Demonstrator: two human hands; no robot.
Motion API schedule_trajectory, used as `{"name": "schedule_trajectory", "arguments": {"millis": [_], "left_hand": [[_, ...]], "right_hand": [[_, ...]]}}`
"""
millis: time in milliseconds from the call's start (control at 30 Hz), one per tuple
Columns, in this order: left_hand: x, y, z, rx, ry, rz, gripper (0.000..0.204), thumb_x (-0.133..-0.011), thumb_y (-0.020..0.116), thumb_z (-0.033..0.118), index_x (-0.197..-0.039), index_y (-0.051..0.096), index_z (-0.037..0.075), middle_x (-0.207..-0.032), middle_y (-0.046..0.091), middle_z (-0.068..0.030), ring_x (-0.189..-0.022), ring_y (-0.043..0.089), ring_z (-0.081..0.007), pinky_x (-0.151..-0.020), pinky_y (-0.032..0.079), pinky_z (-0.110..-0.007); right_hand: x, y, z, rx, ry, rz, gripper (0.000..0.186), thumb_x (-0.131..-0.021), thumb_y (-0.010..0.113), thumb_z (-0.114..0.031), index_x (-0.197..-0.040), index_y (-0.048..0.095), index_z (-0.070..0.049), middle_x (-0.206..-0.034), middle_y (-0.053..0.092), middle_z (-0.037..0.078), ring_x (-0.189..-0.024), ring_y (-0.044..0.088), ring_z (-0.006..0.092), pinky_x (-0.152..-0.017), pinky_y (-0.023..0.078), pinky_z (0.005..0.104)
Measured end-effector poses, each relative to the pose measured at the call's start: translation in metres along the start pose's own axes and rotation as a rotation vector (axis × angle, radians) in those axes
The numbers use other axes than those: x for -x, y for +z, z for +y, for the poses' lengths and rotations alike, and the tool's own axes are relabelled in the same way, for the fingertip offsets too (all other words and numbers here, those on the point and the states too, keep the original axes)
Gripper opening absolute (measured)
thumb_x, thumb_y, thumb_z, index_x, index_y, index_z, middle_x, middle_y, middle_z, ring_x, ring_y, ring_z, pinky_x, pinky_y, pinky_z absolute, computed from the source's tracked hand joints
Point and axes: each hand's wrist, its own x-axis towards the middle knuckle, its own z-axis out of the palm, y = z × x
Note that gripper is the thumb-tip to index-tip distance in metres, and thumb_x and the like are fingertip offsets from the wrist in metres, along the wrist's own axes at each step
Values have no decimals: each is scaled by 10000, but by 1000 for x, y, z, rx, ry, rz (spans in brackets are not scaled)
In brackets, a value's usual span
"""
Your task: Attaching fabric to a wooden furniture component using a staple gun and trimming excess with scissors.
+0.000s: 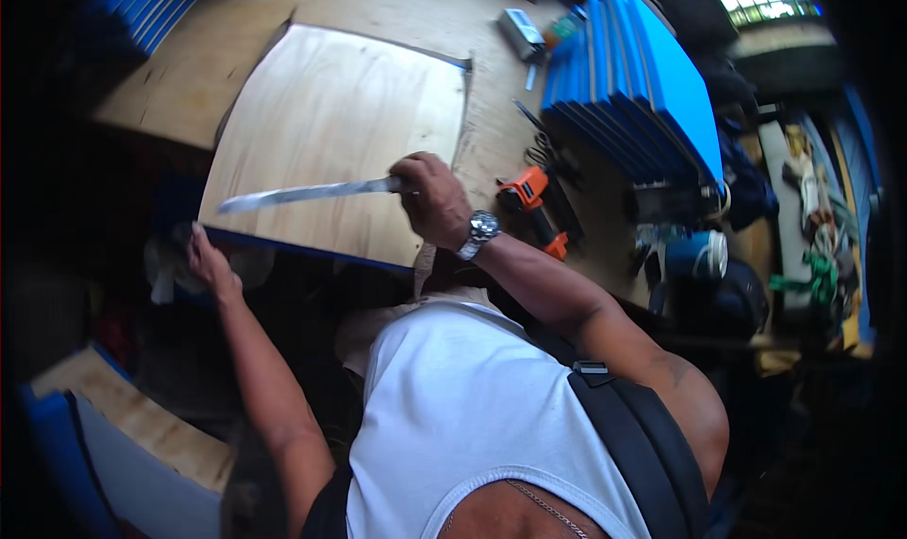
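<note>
A wooden board [340, 133] lies flat on the workbench [179, 95], its grain pale and its near edge blue. Above the nearer part of it is a long whitish strip [302, 195], running roughly crosswise, with its free end near the board's left corner; whether it touches the wood I cannot tell.

The right hand [433, 199] holds the strip by its dark right end, fingers closed round it. The left hand [212, 263] is at the board's near left corner, fingertips raised to the edge; I cannot tell whether it grips the board or only rests against it. A metal watch [482, 230] sits on the right wrist.

To the right of the board, on the bench, lie an orange and black tool [531, 194] and a pair of scissors [540, 152]. Farther off, a row of blue panels [675, 81] leans together, with a small grey and white box [520, 34] beside it. More blue panels [156, 10] stand at the far left.

The person wears a white sleeveless top [463, 378] and a black strap [642, 435] over the right shoulder.
</note>
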Motion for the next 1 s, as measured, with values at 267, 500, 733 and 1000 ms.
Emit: {"name": "schedule_trajectory", "arguments": {"millis": [267,500,733,1000], "left_hand": [[-32,-9,-12,41,29,0,562,-961,675,388,-1370,595,11,-1355,604,-146,-1191,586,-288,-1030,482,-425],[-39,4,7,-241,-83,161,436,-942,694,281,-1298,658,32,-1283,632,-135,-1125,608,-252,-928,533,-363],[-53,-49,10,-177,-108,88,329,-988,640,239,-1275,665,81,-1109,681,-84,-927,645,-183,-802,564,-319],[12,-38,39,36,46,71,201,-963,698,227,-1092,721,74,-845,697,-7,-663,614,-70,-573,508,-212]], "right_hand": [[295,-209,179,718,790,305,323,-851,654,-134,-1159,620,-46,-1115,631,220,-1009,623,392,-860,511,483],[386,-262,209,1048,1273,26,490,-835,694,-283,-1257,625,-43,-1223,634,230,-1099,614,425,-929,510,530],[206,-191,298,468,732,1,484,-929,641,-284,-1348,605,-44,-1286,644,234,-1180,608,403,-1025,478,487],[128,-172,369,646,605,-378,293,-912,660,-244,-1053,702,9,-916,715,240,-949,682,455,-842,551,504]]}}
